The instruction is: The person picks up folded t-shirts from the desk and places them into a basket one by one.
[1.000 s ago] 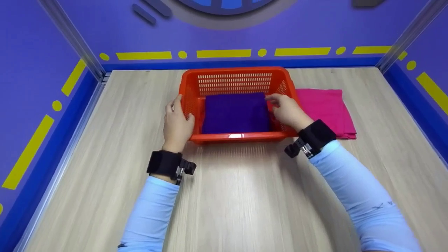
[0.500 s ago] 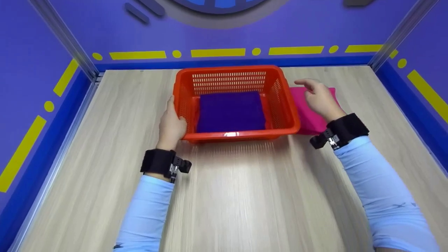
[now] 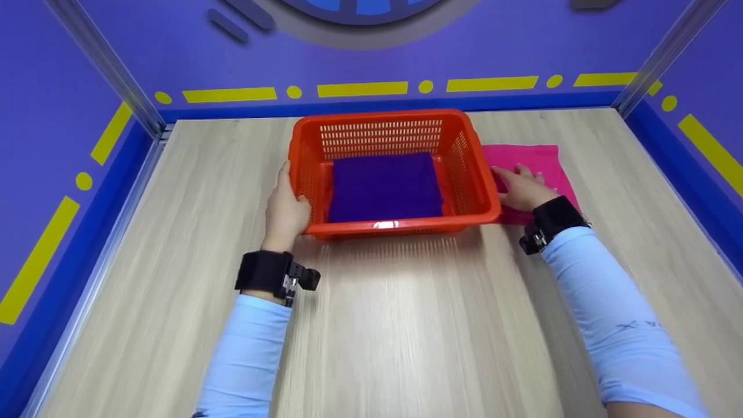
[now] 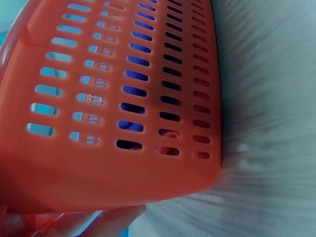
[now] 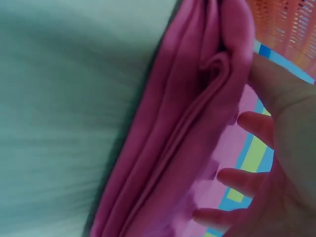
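Note:
An orange plastic basket (image 3: pixel 400 225) with slotted walls stands on the table, a folded dark purple cloth (image 3: pixel 386 188) lying inside. My left hand (image 3: pixel 285 212) holds the basket at its left side, fingers along the outer wall and thumb at the rim. In the left wrist view, the fingers (image 4: pixel 116 219) show at the wall's edge. Just right of the basket lies a folded pink cloth (image 3: pixel 531 155). Over it is my right hand (image 3: pixel 525 188), fingers spread. In the right wrist view, its fingertips (image 5: pixel 232 177) reach the layered cloth, with nothing pinched between them.
The pale wooden table (image 3: pixel 395 325) spans the booth. Behind it stands a blue-purple printed wall (image 3: pixel 371 67) with yellow marks, close to the basket's back rim. Metal corner posts (image 3: pixel 113 64) stand at both back corners.
My right hand has left the purple cloth inside the basket, moved right over the rim and come down over the pink cloth. My left hand stays at the basket's left side.

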Demonstrator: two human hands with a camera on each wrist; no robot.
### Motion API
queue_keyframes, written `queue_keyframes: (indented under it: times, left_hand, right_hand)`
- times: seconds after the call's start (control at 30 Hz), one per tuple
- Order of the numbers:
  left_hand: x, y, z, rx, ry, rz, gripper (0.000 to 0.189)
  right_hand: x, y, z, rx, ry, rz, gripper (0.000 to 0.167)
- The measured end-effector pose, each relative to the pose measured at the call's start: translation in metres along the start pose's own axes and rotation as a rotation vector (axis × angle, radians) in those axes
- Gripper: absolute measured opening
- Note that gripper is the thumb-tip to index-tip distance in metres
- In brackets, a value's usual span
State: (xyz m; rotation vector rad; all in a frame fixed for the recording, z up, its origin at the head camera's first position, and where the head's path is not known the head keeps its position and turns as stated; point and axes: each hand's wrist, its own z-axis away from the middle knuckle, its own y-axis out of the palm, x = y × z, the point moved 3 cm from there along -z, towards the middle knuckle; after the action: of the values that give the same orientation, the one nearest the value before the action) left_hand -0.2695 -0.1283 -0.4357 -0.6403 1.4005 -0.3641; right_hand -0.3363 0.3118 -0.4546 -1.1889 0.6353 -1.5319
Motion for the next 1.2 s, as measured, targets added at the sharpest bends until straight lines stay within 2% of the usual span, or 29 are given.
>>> queue_keyframes:
  times: [0.2,0.33,0.53,0.67,0.8,0.87,1.1,1.2]
  left_hand:
    - [0.005,-0.004,0.002,-0.009,-0.033,0.030,0.074]
    - [0.004,-0.008,0.004,-0.001,-0.069,0.052,0.073]
    - [-0.003,-0.009,0.001,0.002,-0.054,0.041,0.074]
    - [-0.006,-0.010,-0.002,0.008,-0.054,0.033,0.074]
    - [-0.006,-0.007,-0.001,0.019,-0.062,0.037,0.075]
    - [-0.004,-0.004,0.000,0.021,-0.065,0.041,0.076]
    - [-0.002,0.001,0.003,0.015,-0.065,0.014,0.076]
    - [-0.003,0.002,0.000,0.013,-0.057,0.008,0.075]
  right_hand:
    - [0.008,0.005,-0.006,0.021,-0.029,0.034,0.074]
    - [0.011,0.006,-0.006,0.080,0.030,0.013,0.082]
    - [0.012,0.000,0.000,0.139,0.076,-0.008,0.091]
    - [0.015,-0.003,0.005,0.143,0.104,0.034,0.097]
    - [0.012,-0.006,0.010,0.151,0.140,0.123,0.109]
    - [0.011,-0.006,0.013,0.146,0.131,0.175,0.113]
    - [0.009,-0.002,0.034,0.166,0.133,0.239,0.115]
    - [0.005,0.003,0.044,0.149,0.120,0.250,0.116]
